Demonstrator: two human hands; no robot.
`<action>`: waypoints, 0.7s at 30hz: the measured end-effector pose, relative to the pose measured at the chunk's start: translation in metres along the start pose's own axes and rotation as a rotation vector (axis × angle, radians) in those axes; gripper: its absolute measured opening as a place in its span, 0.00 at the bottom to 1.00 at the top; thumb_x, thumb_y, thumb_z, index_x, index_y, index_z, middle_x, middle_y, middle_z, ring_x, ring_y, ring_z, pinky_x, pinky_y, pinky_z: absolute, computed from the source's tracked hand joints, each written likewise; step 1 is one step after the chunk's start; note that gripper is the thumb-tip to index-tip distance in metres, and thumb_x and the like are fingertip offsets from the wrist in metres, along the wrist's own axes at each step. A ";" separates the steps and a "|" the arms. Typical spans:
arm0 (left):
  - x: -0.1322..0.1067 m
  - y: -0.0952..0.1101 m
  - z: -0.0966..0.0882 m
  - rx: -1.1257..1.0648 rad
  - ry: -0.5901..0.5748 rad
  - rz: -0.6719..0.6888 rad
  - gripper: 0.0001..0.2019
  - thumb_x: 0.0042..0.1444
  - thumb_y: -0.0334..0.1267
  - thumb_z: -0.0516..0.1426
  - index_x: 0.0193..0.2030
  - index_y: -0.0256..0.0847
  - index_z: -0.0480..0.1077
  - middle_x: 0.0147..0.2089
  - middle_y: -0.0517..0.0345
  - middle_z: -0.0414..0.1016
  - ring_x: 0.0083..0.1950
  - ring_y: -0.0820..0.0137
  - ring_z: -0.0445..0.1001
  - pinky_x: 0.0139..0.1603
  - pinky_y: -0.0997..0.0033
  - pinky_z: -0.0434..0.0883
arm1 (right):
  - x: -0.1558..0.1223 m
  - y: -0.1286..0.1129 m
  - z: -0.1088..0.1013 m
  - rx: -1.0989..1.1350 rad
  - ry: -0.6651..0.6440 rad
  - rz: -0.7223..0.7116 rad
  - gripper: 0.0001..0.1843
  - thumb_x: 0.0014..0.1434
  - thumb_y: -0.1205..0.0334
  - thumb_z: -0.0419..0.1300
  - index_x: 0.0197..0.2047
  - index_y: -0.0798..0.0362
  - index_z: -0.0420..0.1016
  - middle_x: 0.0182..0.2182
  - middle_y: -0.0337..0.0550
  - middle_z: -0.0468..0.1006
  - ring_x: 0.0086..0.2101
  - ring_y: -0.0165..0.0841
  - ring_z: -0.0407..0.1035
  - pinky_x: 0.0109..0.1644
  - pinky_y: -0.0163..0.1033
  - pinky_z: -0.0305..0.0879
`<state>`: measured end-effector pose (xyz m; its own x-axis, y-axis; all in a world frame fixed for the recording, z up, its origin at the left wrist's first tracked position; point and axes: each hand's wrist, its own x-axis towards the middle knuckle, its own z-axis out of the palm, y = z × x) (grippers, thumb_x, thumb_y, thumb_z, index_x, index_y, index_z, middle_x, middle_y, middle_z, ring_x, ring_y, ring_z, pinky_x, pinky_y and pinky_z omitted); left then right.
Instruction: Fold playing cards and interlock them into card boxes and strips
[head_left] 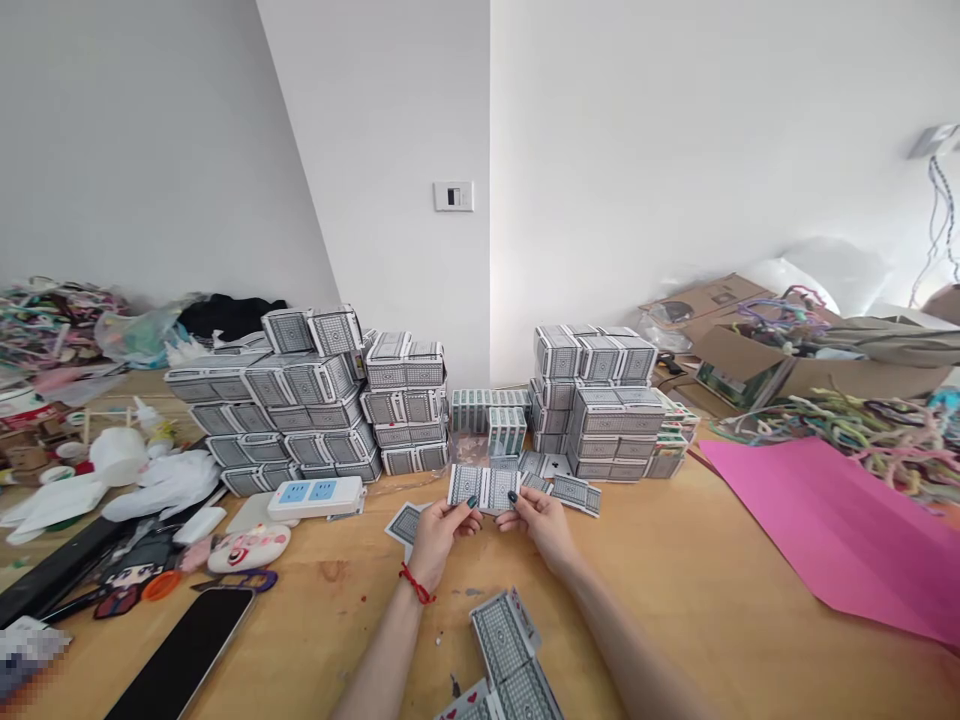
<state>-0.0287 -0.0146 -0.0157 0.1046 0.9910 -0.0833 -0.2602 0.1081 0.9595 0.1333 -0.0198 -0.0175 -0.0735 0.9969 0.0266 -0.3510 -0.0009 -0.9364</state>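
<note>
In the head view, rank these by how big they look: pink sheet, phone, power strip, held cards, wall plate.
1. Pink sheet, cut off at right
2. Phone, cut off below
3. Power strip and held cards: too alike to rank
4. Wall plate

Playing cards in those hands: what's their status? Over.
Left hand and right hand pinching playing cards. Patterned backs showing. Other cards close beyond right hand; stacked card blocks farther back.
</note>
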 end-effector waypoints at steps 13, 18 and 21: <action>0.004 -0.002 0.000 -0.059 0.136 0.031 0.08 0.37 0.37 0.61 0.20 0.34 0.67 0.18 0.62 0.67 0.19 0.78 0.63 0.21 0.78 0.59 | 0.004 0.002 -0.021 -0.838 0.382 -0.368 0.18 0.53 0.50 0.49 0.35 0.54 0.72 0.30 0.46 0.75 0.31 0.37 0.65 0.35 0.40 0.60; 0.004 0.000 0.000 -0.212 0.137 0.021 0.09 0.35 0.34 0.62 0.26 0.35 0.69 0.28 0.57 0.74 0.28 0.73 0.70 0.30 0.74 0.67 | 0.005 0.002 -0.031 -1.103 0.422 -0.432 0.17 0.50 0.55 0.54 0.43 0.53 0.69 0.37 0.46 0.74 0.40 0.40 0.59 0.43 0.43 0.57; 0.003 0.000 0.001 -0.271 0.133 0.012 0.09 0.36 0.33 0.62 0.26 0.35 0.69 0.32 0.54 0.75 0.34 0.69 0.72 0.38 0.68 0.69 | 0.002 0.004 -0.019 -1.207 0.268 -0.440 0.21 0.49 0.56 0.55 0.47 0.51 0.67 0.38 0.46 0.73 0.40 0.40 0.59 0.43 0.43 0.56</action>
<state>-0.0277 -0.0115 -0.0153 -0.0223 0.9920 -0.1239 -0.5092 0.0954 0.8553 0.1495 -0.0166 -0.0281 0.0680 0.8803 0.4695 0.7637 0.2569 -0.5922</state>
